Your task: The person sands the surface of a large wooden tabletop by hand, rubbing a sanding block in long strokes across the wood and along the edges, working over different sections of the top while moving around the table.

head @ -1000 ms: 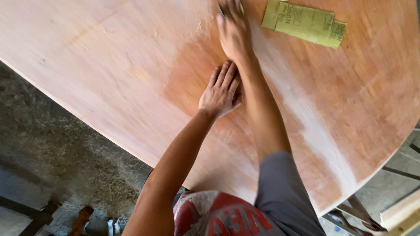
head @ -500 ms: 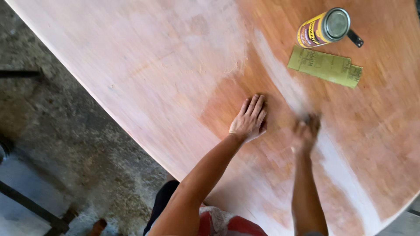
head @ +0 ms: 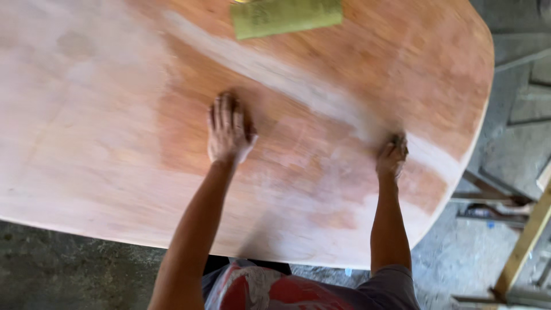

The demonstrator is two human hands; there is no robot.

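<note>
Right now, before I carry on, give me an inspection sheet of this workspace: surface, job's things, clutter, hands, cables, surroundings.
Surface: rounded wooden tabletop, reddish brown with pale dusty streaks and patches.
Job's things: green sheet lying flat near the far edge; whatever is under the right hand is too blurred to tell.
Clutter: nothing else seen on the tabletop.
Hands: left hand flat on the wood, fingers spread; right hand curled, pressed on the wood beside a pale streak.
Cables: nothing seen.
Surroundings: grey concrete floor; wooden lengths at the right.

Flat olive-green rectangular packet (head: 286, 16) at tabletop's (head: 103, 143) far edge.
</note>
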